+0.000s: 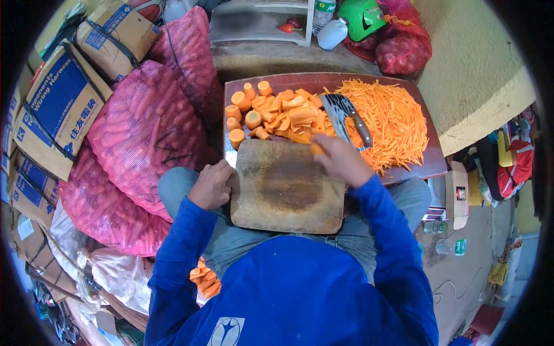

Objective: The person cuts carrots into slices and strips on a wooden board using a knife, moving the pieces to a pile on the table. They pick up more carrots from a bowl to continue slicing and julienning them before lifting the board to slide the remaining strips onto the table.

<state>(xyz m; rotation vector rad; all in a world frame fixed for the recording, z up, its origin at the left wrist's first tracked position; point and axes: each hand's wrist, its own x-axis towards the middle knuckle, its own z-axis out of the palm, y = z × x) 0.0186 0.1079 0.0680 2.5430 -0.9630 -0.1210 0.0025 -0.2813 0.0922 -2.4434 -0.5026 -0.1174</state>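
A worn wooden cutting board lies in front of me, overlapping the near edge of a reddish table. My left hand is closed at the board's left edge, fingers curled against it. Over the board's upper right corner, my right hand pinches a small orange carrot piece. Beyond it rests a cleaver with a dark handle, lying across shredded carrot. Carrot chunks and thick slices are heaped behind the board, with short carrot stubs at the left.
Pink mesh sacks of carrots crowd my left side, beside strapped cardboard boxes. A low wall stands at the right. A green helmet and a white shelf are at the back. Plastic bottles lie on the floor.
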